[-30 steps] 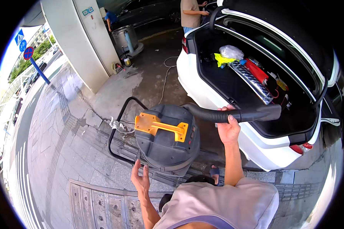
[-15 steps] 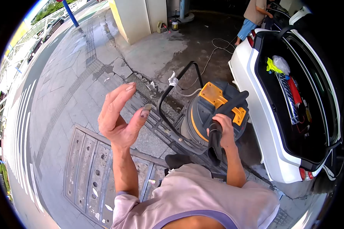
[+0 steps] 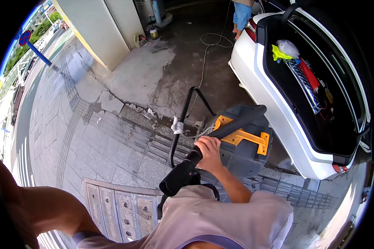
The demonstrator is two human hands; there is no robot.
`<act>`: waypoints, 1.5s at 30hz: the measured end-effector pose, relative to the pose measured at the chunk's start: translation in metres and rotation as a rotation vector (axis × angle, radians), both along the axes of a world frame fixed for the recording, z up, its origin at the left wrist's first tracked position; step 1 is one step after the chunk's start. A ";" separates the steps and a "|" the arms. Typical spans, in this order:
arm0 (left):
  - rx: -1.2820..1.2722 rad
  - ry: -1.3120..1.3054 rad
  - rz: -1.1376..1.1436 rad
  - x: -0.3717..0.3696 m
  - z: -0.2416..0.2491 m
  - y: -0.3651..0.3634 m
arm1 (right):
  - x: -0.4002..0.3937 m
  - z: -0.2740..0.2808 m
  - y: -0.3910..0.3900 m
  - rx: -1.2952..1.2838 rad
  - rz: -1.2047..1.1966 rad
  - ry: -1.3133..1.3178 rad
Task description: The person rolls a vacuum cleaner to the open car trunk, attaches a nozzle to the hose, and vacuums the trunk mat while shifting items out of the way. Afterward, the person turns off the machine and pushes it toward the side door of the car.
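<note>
My right hand (image 3: pixel 208 152) is closed around the black vacuum hose (image 3: pixel 232 128), just behind its wide dark nozzle (image 3: pixel 175 178). The nozzle points down and left, in front of my shirt. Beyond the hand stands a grey and yellow wet-dry vacuum cleaner (image 3: pixel 247 159), from whose top the hose comes. Its black push handle (image 3: pixel 186 108) rises on the left with a white wrapped piece (image 3: pixel 177 125) on it. Only my left arm (image 3: pixel 56 207) shows, bent up close to the camera at the lower left; the hand itself is out of sight.
A white car (image 3: pixel 253 79) stands on the right with its boot open, holding a red item (image 3: pixel 309 74), a yellow-green cloth (image 3: pixel 280 53) and a clear bag (image 3: pixel 287 47). A cord (image 3: pixel 205 62) trails over wet floor. Another person (image 3: pixel 242 16) stands beyond the car.
My left hand has left the view, its arm swinging toward the camera at lower left. My right hand has moved left with the hose, turning the nozzle leftward. The view has shifted.
</note>
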State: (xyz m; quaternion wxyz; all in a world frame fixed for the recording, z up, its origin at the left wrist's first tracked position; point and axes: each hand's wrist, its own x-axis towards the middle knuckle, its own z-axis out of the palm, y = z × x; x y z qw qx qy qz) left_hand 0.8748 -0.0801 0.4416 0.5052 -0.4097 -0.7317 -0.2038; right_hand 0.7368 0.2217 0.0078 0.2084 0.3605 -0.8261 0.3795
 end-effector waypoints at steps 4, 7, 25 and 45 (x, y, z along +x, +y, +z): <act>0.069 0.045 -0.033 -0.078 -0.010 -0.030 | 0.000 -0.002 -0.025 0.119 -0.129 -0.063; 0.102 0.086 -0.123 -0.142 -0.023 -0.048 | 0.000 -0.008 -0.044 0.132 -0.262 -0.088; 0.357 0.159 -0.703 -0.457 -0.065 -0.124 | -0.019 -0.020 -0.143 0.239 -1.200 -0.221; 0.378 0.175 -1.105 -0.576 -0.066 -0.005 | -0.051 -0.048 -0.177 0.222 -1.489 -0.164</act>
